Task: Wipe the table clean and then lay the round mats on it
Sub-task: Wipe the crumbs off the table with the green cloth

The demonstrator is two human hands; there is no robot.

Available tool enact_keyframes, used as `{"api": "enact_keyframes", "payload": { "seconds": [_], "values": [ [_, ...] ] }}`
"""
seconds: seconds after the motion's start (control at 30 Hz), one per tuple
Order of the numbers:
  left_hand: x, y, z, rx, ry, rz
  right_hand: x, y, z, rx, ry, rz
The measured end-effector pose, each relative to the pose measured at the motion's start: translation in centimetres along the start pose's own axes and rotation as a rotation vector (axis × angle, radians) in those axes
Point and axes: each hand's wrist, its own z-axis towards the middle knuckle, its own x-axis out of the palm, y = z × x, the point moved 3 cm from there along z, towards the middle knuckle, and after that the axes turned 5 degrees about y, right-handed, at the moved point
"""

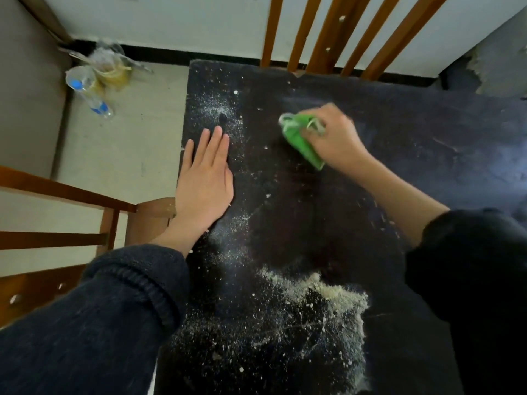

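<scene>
right hand [335, 138] clenched on green cloth [301, 141] — cloth sticks out to its left, pressed on the dark table [399, 124]. left hand [204, 178] flat, fingers spread, holding nothing — well left of the cloth, at the table's edge. pale crumbs [313, 303] lie nearer the body than both hands.

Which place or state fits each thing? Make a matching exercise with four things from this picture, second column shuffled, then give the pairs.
Things:
1. left hand
2. cloth
3. crumb pile
4. bottle

Places or states:
A. lying on the floor by the wall
B. flat on the table's left edge
C. gripped in the right hand
D. heaped on the table's near part

Pairs: 1-B, 2-C, 3-D, 4-A
</scene>
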Motion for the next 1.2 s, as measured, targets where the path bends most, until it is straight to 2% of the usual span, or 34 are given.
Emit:
{"api": "enact_keyframes", "payload": {
  "seconds": [0.07,0.13,0.2,0.43,0.5,0.57,0.7,0.8,0.87,0.97,1.0,1.07,1.2],
  "values": [
    [0.1,0.2,0.2,-0.017,0.010,-0.011,-0.6,-0.8,4.6,0.116,-0.130,-0.019],
    [0.3,0.1,0.1,-0.023,0.008,-0.024,-0.3,-1.5,8.0,0.213,-0.158,-0.094],
    [0.3,0.3,0.3,-0.018,-0.004,-0.034,0.7,-1.1,10.6,0.231,-0.156,-0.170],
    [0.2,0.4,-0.2,0.028,0.022,-0.079,6.5,4.5,14.5,-0.075,-0.073,-0.219],
    [-0.2,0.4,-0.2,0.060,0.022,-0.154,7.4,5.4,14.4,-0.141,-0.022,-0.233],
    [-1.0,0.3,-0.5,0.063,-0.003,-0.350,8.0,5.9,13.5,-0.200,0.037,-0.271],
    [-2.6,1.4,-1.8,-0.102,-0.182,-0.660,8.3,6.3,8.1,-0.276,0.166,-0.188],
    [-3.3,2.6,-3.2,-0.136,-0.291,-0.685,8.5,6.1,1.3,-0.363,0.297,-0.195],
    [-3.4,3.1,-3.5,-0.138,-0.332,-0.686,8.5,5.6,-3.1,-0.427,0.441,-0.184],
    [-3.5,2.2,-4.1,-0.167,-0.305,-0.736,7.9,4.6,-8.2,-0.427,0.697,-0.205],
    [-3.5,1.7,-4.2,-0.198,-0.288,-0.788,7.3,4.3,-8.8,-0.389,0.718,-0.182],
    [-3.3,0.4,-4.3,-0.306,-0.247,-0.988,5.9,4.1,-10.0,-0.295,0.639,-0.092],
    [-3.0,-2.1,-4.4,-0.649,-0.117,-1.622,5.0,5.0,-13.3,-0.179,0.456,0.088]
  ]
}}
